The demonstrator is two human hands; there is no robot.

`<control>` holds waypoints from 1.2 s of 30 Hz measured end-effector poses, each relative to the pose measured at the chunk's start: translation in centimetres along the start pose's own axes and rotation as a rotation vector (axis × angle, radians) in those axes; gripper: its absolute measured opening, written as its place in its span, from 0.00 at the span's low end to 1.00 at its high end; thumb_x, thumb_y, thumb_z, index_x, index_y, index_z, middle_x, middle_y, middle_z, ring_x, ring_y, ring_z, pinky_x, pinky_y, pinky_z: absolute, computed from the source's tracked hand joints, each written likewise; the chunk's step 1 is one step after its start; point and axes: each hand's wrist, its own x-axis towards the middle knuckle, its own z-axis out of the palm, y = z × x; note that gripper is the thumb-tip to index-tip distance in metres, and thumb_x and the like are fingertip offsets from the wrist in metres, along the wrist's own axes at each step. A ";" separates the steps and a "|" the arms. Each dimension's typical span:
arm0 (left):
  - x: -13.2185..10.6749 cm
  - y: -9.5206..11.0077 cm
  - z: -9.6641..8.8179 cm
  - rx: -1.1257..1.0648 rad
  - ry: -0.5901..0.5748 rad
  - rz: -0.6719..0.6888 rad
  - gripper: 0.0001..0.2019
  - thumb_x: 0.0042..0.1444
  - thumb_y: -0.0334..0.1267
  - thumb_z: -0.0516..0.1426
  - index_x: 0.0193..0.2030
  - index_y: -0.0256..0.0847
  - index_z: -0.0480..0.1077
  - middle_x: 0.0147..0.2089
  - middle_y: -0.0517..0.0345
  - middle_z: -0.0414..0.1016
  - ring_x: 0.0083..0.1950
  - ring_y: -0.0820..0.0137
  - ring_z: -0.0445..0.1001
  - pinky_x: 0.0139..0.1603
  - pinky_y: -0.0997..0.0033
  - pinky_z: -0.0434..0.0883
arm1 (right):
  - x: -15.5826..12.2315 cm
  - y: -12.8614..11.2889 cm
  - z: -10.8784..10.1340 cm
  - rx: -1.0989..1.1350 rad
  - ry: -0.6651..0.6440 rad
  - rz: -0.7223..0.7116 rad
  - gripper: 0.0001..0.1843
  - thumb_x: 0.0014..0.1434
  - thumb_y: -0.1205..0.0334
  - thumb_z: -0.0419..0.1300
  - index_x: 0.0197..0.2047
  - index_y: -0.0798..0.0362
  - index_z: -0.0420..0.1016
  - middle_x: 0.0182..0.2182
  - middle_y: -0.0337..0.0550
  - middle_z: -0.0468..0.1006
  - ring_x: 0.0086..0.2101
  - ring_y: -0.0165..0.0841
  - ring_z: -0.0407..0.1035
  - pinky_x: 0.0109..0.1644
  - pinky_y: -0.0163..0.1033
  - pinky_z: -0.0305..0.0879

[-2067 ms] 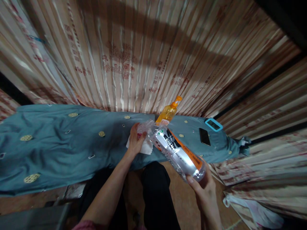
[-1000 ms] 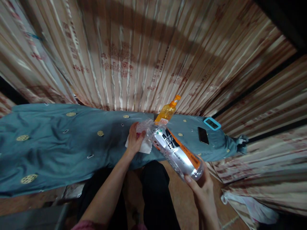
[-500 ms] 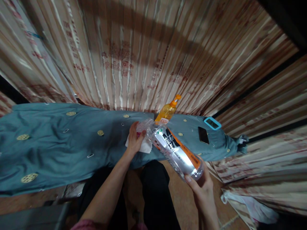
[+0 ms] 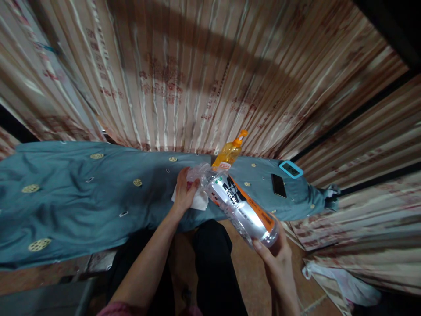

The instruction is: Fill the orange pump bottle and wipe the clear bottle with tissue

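My right hand point(image 4: 278, 252) grips the base end of a large clear plastic bottle point(image 4: 243, 208) with a silver, black and orange label. The bottle is tilted, its other end pointing up and to the left. At that end my left hand point(image 4: 184, 191) is closed on crinkled clear plastic point(image 4: 199, 172) with a bit of pink showing; whether this is a separate wrapper or part of the bottle I cannot tell. A white tissue point(image 4: 200, 202) is beneath my left hand. Just behind the bottle's upper end stands an orange pump bottle point(image 4: 228, 153) of yellow liquid.
A teal patterned cloth point(image 4: 72, 193) covers the long narrow surface before me. On its right part lie a black phone point(image 4: 279, 185) and a blue-framed digital clock point(image 4: 291, 169). A pleated, printed curtain point(image 4: 184, 83) hangs behind. My knees point(image 4: 213, 259) are below the front edge.
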 end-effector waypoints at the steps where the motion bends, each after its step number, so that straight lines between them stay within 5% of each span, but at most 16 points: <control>1: 0.0 0.0 0.0 -0.002 -0.007 -0.007 0.31 0.62 0.59 0.58 0.65 0.41 0.65 0.63 0.40 0.72 0.67 0.51 0.71 0.70 0.44 0.67 | 0.0 0.0 0.0 -0.002 -0.001 -0.002 0.45 0.44 0.45 0.76 0.63 0.52 0.71 0.58 0.52 0.78 0.58 0.48 0.73 0.62 0.49 0.67; 36: 0.0 0.3 -0.2 0.002 -0.009 -0.020 0.30 0.62 0.57 0.59 0.65 0.41 0.65 0.64 0.40 0.72 0.67 0.50 0.71 0.70 0.43 0.67 | 0.1 -0.9 0.3 -0.049 0.023 -0.024 0.46 0.42 0.43 0.75 0.60 0.53 0.71 0.56 0.54 0.79 0.57 0.51 0.73 0.60 0.52 0.66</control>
